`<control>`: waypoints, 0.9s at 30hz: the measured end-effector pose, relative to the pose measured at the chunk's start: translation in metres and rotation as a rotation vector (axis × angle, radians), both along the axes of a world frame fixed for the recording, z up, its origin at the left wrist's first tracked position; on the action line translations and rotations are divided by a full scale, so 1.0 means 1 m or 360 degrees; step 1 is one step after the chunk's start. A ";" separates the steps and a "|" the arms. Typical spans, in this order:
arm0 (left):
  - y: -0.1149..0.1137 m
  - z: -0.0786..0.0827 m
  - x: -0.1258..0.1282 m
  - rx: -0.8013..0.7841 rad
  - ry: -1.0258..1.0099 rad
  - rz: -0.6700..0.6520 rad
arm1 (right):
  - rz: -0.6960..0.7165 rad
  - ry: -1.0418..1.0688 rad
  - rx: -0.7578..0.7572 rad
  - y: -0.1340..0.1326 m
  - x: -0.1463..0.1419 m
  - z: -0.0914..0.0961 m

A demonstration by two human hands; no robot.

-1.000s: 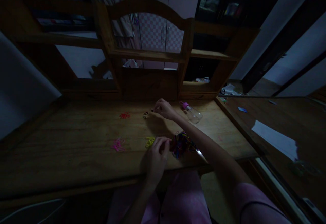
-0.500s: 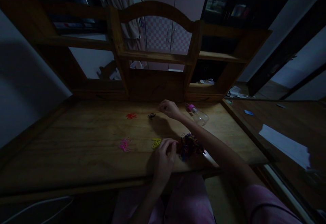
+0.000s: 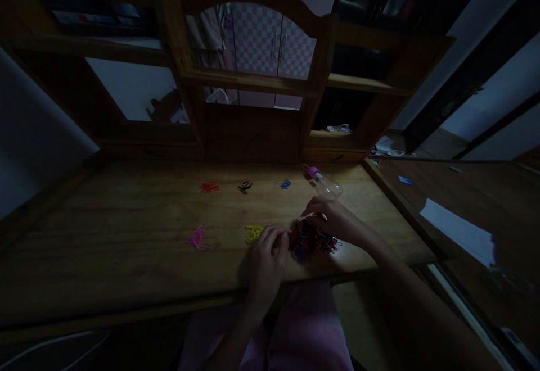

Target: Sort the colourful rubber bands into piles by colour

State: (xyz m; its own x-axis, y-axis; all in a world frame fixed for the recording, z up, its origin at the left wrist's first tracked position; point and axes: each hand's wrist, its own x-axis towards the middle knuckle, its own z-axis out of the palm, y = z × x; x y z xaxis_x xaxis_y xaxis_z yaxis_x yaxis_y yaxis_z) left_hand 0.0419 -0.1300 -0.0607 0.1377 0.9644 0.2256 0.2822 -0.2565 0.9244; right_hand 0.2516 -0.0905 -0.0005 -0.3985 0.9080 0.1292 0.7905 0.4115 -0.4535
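A heap of mixed coloured paper clips (image 3: 313, 240) lies near the front edge of a wooden desk (image 3: 126, 230). My left hand (image 3: 266, 259) rests beside the heap's left side, fingers curled and touching its edge. My right hand (image 3: 333, 220) hovers over the heap's far side, fingers pinched on a small clip. Sorted little groups lie on the desk: yellow clips (image 3: 253, 233), pink clips (image 3: 196, 238), red clips (image 3: 208, 187), black clips (image 3: 244, 186) and blue clips (image 3: 286, 184).
A clear small bottle with a pink cap (image 3: 323, 183) lies on its side at the back right. A wooden hutch with shelves (image 3: 248, 84) stands along the back of the desk. A side table with white paper (image 3: 455, 230) is to the right. The room is dim.
My right hand has drawn back from the black clips at the far middle to the mixed heap. A blue group now shows where the hand was. The left hand stayed put.
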 end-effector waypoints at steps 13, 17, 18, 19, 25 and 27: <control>0.000 -0.004 0.005 -0.0001 -0.0038 0.0002 | -0.0443 -0.0056 0.0087 -0.090 -0.008 -0.036; 0.000 -0.003 0.005 -0.0004 -0.0017 -0.0010 | -0.0514 -0.0124 0.0152 -0.090 -0.017 -0.043; 0.000 -0.002 0.005 -0.0001 -0.0012 -0.0009 | -0.0525 -0.0150 0.0162 -0.088 -0.018 -0.044; 0.000 -0.002 0.005 0.0002 -0.0010 -0.0006 | -0.0531 -0.0176 0.0168 -0.087 -0.019 -0.045; -0.001 -0.002 0.004 0.0012 0.0019 0.0014 | -0.0507 -0.0160 0.0178 -0.081 -0.020 -0.047; -0.001 -0.003 0.004 0.0016 0.0025 0.0016 | -0.0511 -0.0014 0.0163 -0.081 -0.019 -0.047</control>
